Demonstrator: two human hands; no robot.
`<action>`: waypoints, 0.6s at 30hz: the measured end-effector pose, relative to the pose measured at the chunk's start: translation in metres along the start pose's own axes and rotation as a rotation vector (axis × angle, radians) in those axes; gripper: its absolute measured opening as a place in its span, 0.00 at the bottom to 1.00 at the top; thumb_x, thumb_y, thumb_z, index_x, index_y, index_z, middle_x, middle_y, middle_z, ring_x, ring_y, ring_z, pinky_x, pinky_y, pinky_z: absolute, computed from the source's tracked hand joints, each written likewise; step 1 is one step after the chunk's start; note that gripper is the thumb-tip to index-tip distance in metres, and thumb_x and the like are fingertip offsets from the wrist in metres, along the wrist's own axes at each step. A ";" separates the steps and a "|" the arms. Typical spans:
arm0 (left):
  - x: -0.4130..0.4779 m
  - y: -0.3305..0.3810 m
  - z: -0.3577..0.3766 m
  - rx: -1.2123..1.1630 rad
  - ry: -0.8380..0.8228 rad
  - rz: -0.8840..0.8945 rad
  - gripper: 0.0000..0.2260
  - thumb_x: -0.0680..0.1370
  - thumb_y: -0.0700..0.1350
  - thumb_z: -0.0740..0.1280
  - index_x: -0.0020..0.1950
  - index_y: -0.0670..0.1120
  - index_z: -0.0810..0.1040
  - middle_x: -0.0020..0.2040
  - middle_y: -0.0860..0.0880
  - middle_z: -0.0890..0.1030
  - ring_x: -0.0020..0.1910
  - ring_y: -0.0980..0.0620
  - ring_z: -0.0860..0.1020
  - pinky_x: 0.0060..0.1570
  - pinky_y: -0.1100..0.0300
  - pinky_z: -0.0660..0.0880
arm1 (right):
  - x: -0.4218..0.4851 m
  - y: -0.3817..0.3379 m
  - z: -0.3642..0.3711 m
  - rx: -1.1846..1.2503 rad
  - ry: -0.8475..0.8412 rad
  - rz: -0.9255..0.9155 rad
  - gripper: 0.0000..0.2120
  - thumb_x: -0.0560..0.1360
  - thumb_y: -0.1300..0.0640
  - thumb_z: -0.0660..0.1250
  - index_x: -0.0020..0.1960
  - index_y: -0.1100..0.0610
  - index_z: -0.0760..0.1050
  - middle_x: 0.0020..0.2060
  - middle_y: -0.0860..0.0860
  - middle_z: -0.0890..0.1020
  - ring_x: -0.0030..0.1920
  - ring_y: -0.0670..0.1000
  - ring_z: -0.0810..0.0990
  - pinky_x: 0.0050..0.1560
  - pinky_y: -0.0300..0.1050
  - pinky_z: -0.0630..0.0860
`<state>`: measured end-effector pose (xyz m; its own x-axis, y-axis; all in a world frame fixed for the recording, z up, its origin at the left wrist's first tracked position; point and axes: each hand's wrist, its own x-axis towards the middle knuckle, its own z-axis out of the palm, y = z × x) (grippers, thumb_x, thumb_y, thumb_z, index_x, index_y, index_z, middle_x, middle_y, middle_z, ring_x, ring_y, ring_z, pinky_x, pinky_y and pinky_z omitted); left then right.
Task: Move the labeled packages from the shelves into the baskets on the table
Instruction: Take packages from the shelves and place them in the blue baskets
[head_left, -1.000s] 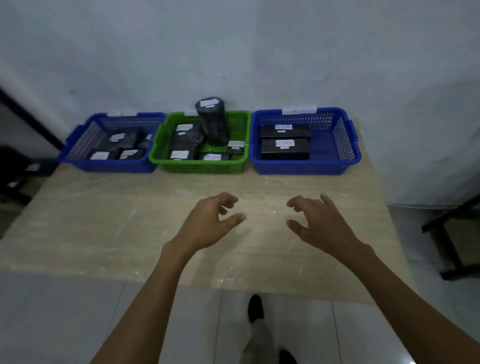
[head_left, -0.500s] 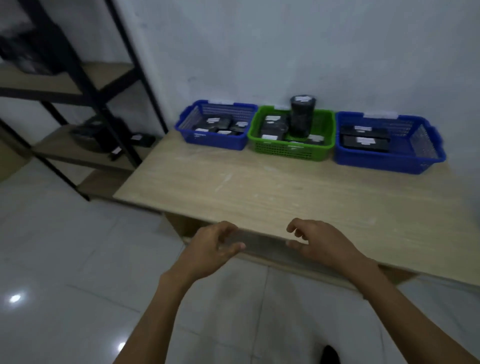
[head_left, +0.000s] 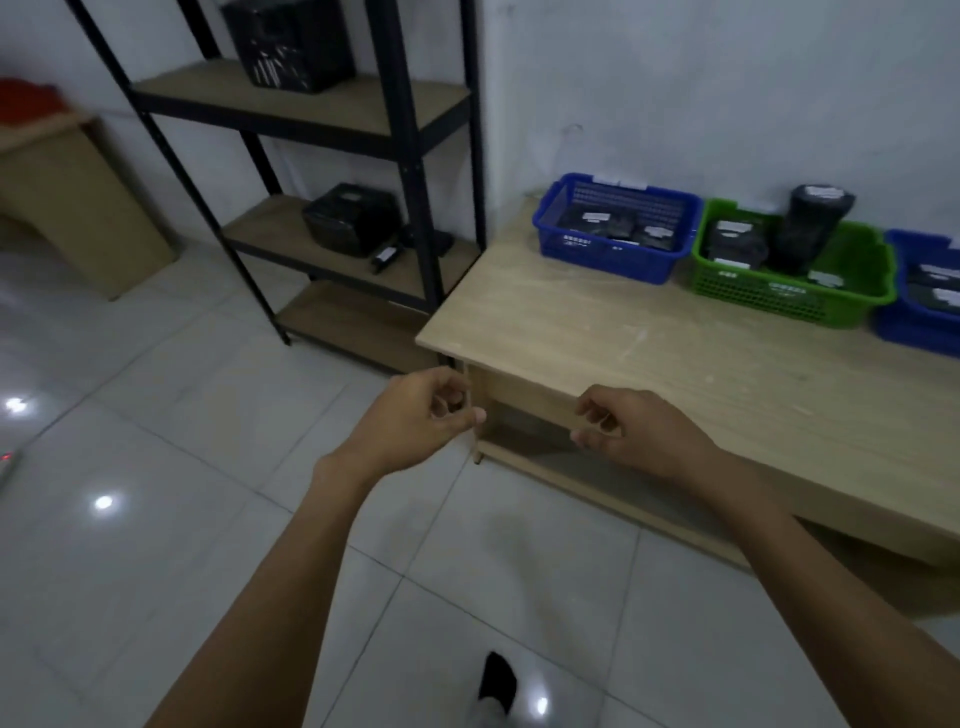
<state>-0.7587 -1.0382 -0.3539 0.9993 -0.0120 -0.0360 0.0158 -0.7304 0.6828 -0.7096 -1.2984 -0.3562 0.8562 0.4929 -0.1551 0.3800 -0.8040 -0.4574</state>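
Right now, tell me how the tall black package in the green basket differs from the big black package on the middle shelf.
The tall package stands upright in the green basket on the table, already sorted; the big package sits squat and boxy on the middle shelf, still to be moved. The tall one is narrow and rises above its basket's rim; the shelf one is wider than tall. Both are black-wrapped.
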 end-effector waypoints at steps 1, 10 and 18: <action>0.005 -0.014 -0.010 0.002 0.004 -0.011 0.17 0.73 0.56 0.71 0.58 0.49 0.77 0.51 0.53 0.80 0.47 0.57 0.78 0.48 0.59 0.77 | 0.015 -0.009 0.005 -0.004 -0.004 -0.007 0.14 0.75 0.46 0.66 0.58 0.51 0.74 0.48 0.46 0.78 0.49 0.49 0.77 0.50 0.47 0.76; 0.063 -0.149 -0.114 0.074 -0.059 -0.125 0.17 0.74 0.56 0.70 0.60 0.49 0.77 0.51 0.53 0.80 0.45 0.58 0.79 0.43 0.68 0.74 | 0.173 -0.099 0.052 0.064 -0.032 0.001 0.14 0.75 0.49 0.67 0.57 0.53 0.75 0.52 0.50 0.80 0.49 0.49 0.76 0.49 0.44 0.75; 0.159 -0.256 -0.184 -0.001 -0.078 -0.114 0.18 0.74 0.55 0.70 0.60 0.48 0.77 0.51 0.52 0.80 0.45 0.58 0.79 0.44 0.68 0.75 | 0.309 -0.168 0.083 0.080 -0.029 0.064 0.14 0.75 0.49 0.67 0.58 0.53 0.75 0.50 0.50 0.80 0.48 0.51 0.77 0.48 0.46 0.75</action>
<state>-0.5977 -0.7276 -0.4003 0.9853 0.0174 -0.1699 0.1287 -0.7297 0.6715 -0.5378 -0.9836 -0.4005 0.8667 0.4520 -0.2109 0.2948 -0.8053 -0.5143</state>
